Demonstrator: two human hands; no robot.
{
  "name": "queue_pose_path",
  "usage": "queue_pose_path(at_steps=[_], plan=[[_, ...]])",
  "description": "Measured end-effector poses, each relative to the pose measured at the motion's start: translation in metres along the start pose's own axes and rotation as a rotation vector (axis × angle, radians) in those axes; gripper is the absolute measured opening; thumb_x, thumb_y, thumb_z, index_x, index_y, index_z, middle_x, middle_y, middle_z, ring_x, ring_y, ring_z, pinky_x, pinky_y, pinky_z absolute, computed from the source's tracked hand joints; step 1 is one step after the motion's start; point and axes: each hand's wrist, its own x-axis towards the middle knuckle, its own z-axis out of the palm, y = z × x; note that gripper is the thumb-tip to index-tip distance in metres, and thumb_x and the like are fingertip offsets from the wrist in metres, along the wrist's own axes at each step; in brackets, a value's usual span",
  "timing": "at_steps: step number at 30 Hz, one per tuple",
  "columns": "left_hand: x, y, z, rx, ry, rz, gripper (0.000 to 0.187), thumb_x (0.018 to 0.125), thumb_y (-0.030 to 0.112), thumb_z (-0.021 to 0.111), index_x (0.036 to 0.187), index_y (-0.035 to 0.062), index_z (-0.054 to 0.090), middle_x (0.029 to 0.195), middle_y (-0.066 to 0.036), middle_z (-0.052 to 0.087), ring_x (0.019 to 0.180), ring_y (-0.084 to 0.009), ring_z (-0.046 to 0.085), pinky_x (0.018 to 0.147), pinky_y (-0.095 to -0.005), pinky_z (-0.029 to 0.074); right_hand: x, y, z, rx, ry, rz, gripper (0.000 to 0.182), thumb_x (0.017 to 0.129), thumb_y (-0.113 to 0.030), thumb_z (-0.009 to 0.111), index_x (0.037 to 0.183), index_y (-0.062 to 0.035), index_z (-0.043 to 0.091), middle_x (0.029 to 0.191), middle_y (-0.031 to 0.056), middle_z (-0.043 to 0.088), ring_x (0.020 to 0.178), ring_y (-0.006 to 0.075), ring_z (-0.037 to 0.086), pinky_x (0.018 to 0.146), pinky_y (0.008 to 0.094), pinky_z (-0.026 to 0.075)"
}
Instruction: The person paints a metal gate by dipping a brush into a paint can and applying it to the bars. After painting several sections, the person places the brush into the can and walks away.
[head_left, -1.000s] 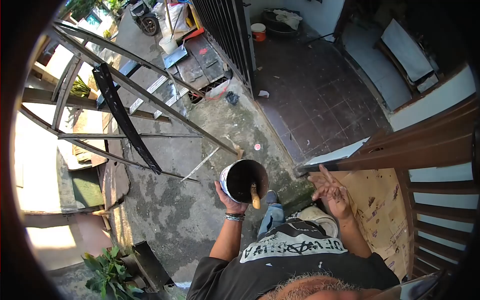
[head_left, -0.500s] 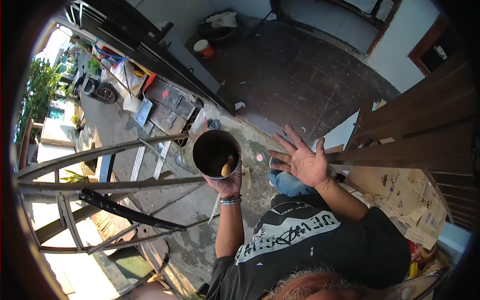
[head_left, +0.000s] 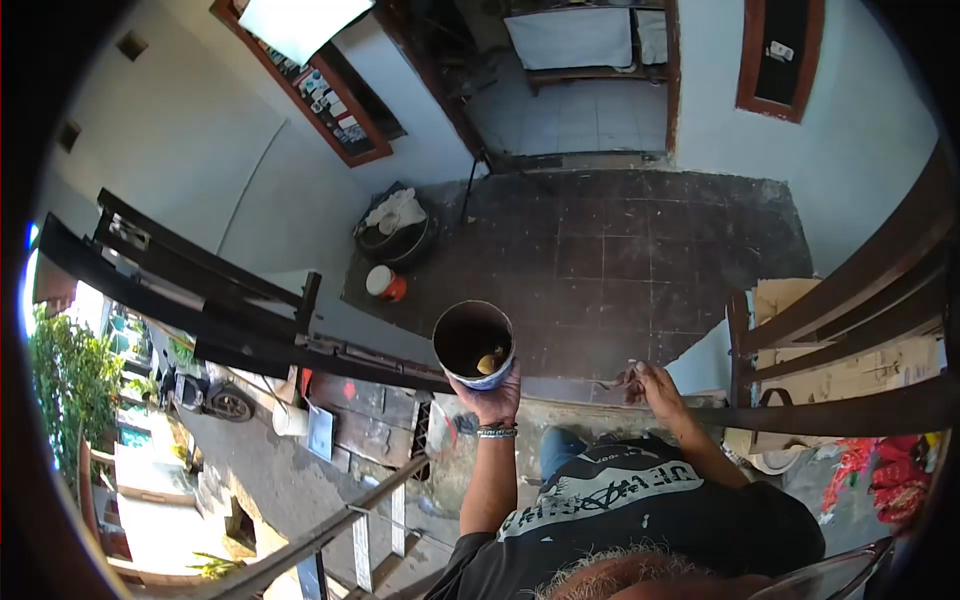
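My left hand (head_left: 490, 402) is wrapped round the lower side of a round open container (head_left: 470, 335), holding it up in front of me. The container's inside is dark, and a yellowish-brown object (head_left: 488, 363) lies in it near the rim on the right. Over by the gate on the right, my right hand (head_left: 645, 384) hangs apart from the container. Its fingers are partly bent and blurred, and whether they hold anything is unclear.
Dark metal gate bars (head_left: 850, 413) stand at the right, and another dark gate (head_left: 260, 345) at the left. Beyond the threshold is a dark tiled floor (head_left: 630, 245) with a red-and-white bucket (head_left: 385, 283) and a black tub (head_left: 400, 240). A motorcycle (head_left: 215, 397) stands outside.
The view has turned toward the doorway and tiled floor. My left hand still holds the container. My right hand, spread wide before, now has its fingers bent and sits nearer the gate on the right.
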Motion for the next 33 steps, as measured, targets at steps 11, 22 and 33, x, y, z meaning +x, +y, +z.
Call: queue_pose_path(at_steps=[11, 22, 33], plan=[[0.287, -0.041, 0.058, -0.093, -0.138, -0.36, 0.072, 0.087, 0.064, 0.053, 0.137, 0.0116, 0.053, 0.132, -0.014, 0.06, 0.114, -0.0351, 0.063, 0.09, -0.0542, 0.056, 0.123, 0.023, -0.065, -0.282, 0.473, 0.254, 0.052, 0.101, -0.032, 0.056, 0.14, 0.0021, 0.05, 0.119, 0.0169, 0.067, 0.07, 0.0216, 0.071, 0.066, 0.0306, 0.056], [0.478, -0.148, 0.114, 0.155, -0.163, -0.64, 0.075, 0.087, 0.07, 0.045, 0.143, 0.0205, 0.048, 0.144, -0.008, 0.052, 0.132, -0.0336, 0.05, 0.103, -0.0533, 0.046, 0.325, -0.089, -0.118, -0.25, 0.688, -0.039, 0.031, 0.101, -0.021, 0.055, 0.114, 0.0049, 0.065, 0.086, 0.0136, 0.07, 0.07, 0.0191, 0.069, 0.063, 0.0287, 0.057], [0.626, -0.15, 0.146, -0.062, -0.025, -0.551, 0.079, 0.086, 0.07, 0.047, 0.146, 0.0189, 0.047, 0.146, -0.012, 0.05, 0.135, -0.0386, 0.048, 0.104, -0.0565, 0.045, 0.619, -0.341, -0.125, -0.413, 0.111, -0.033, 0.038, 0.099, -0.024, 0.063, 0.127, 0.0016, 0.061, 0.103, 0.0132, 0.071, 0.084, 0.017, 0.07, 0.071, 0.0311, 0.057]])
